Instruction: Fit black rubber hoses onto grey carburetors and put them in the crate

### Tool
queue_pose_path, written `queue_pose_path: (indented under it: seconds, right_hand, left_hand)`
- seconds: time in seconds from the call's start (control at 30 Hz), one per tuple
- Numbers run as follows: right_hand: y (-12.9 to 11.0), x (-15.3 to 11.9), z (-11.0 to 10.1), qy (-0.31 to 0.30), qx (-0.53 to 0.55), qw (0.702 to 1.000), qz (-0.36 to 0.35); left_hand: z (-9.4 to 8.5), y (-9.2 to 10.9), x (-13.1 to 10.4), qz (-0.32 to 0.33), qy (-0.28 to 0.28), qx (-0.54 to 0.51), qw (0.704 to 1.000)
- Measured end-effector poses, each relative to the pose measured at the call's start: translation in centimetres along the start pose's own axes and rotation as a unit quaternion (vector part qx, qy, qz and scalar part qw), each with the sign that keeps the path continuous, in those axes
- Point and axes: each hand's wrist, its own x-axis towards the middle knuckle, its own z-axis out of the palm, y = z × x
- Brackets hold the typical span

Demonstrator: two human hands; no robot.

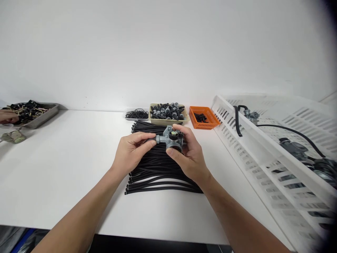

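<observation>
A grey metal carburetor (173,140) with a black round cap is held up over a layer of black rubber hoses (160,161). My right hand (191,153) grips its body from the right, thumb at the lower front and fingers on the top and far side. From the left, my left hand (134,147) pinches at the threaded end of the carburetor's side neck. Something black, mostly hidden by the fingers, shows between its thumb and forefinger. The hoses lie side by side on the white table (79,161), beneath both hands.
Along the wall stand a clear tray of black rings (137,114), a cream tray of metal-and-black parts (168,121) and an orange basket (207,123) with short black pieces. A white crate (244,151) holding carburetors is at right. Another person's hand (7,116) reaches into a metal tray (43,117).
</observation>
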Motion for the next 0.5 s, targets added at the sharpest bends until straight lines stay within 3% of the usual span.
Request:
queue_pose_path:
  seconds: [0.23, 0.5]
  right_hand:
    - [-0.2, 0.1, 0.0, -0.010, -0.038, 0.998, -0.055]
    - [-0.7, 0.2, 0.0, -0.019, -0.106, 0.985, -0.134]
  left_hand:
    - [-0.6, 1.1, 0.0, -0.089, -0.031, -0.007, 0.996]
    - [-1.3, 1.0, 0.6, -0.193, -0.090, -0.132, 0.968]
